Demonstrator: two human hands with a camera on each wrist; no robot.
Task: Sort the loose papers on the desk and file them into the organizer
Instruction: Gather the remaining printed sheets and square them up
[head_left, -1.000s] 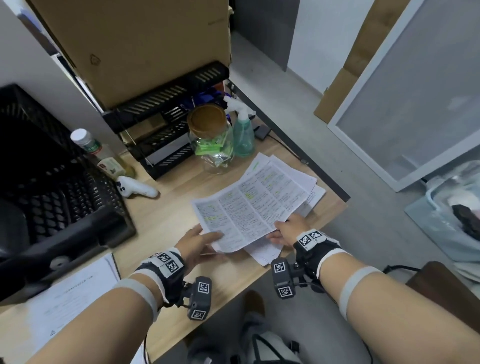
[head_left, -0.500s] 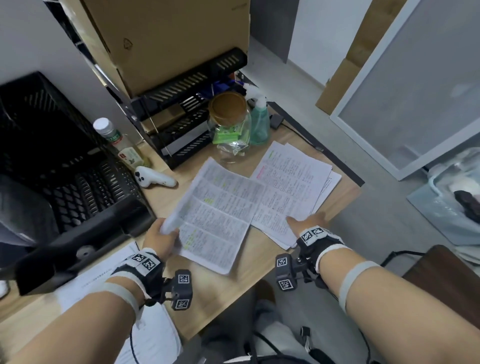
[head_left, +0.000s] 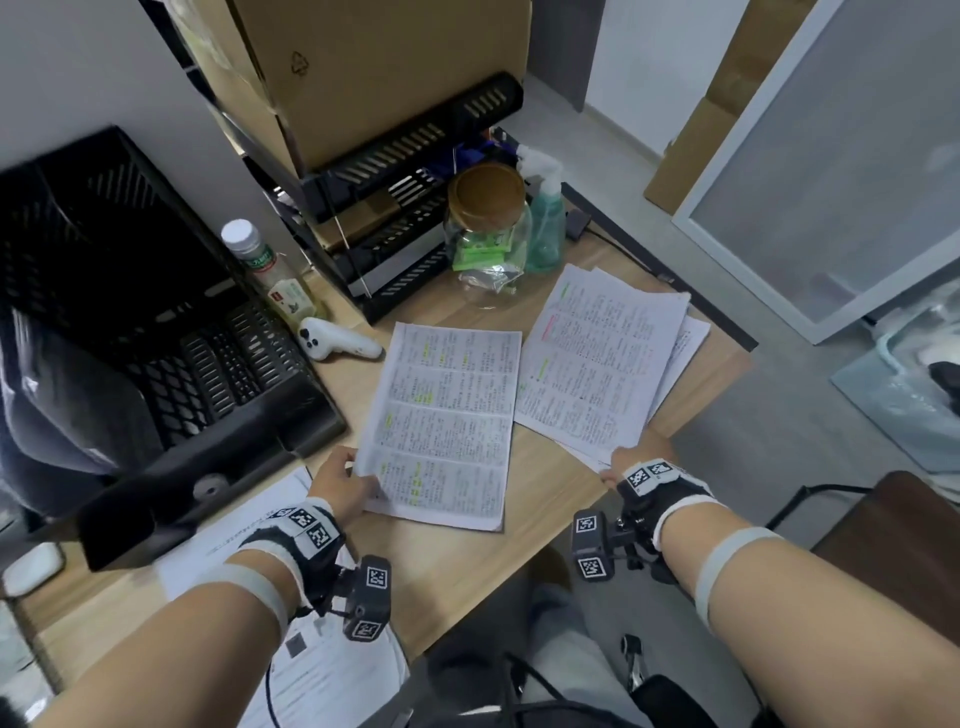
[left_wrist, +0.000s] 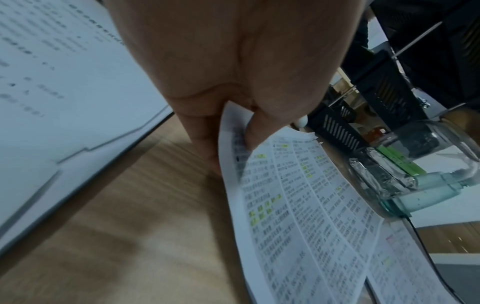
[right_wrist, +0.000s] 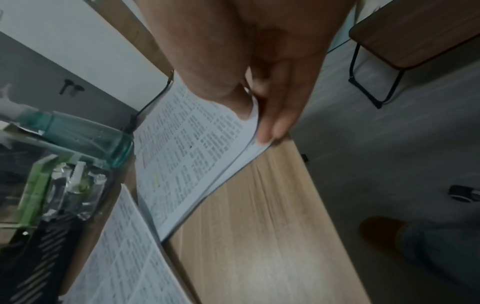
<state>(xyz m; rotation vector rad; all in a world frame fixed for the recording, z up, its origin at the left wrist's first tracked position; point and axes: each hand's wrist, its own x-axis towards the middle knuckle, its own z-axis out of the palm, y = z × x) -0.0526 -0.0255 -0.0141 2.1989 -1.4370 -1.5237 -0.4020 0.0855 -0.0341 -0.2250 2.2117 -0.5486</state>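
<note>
A printed sheet with yellow highlights (head_left: 447, 421) lies on the wooden desk (head_left: 545, 499), and my left hand (head_left: 343, 480) pinches its near left corner between thumb and fingers (left_wrist: 249, 133). To its right a small stack of printed papers (head_left: 597, 364) lies fanned at the desk's right corner. My right hand (head_left: 636, 460) grips the stack's near corner, thumb on top (right_wrist: 221, 86), fingers under the edge. A black mesh organizer (head_left: 171, 332) stands at the left. Another black tiered organizer (head_left: 400, 218) stands at the back, under a cardboard box.
A glass jar with a brown lid (head_left: 488, 234), a green spray bottle (head_left: 545, 228), a white controller (head_left: 337, 343) and a small bottle (head_left: 270, 275) stand behind the papers. More white sheets (head_left: 311, 660) lie at the near left edge. The desk's right edge drops to the floor.
My left hand has pulled the top sheet off the stack, swung it left and laid it flat beside the stack. The right hand stays on the stack's near corner.
</note>
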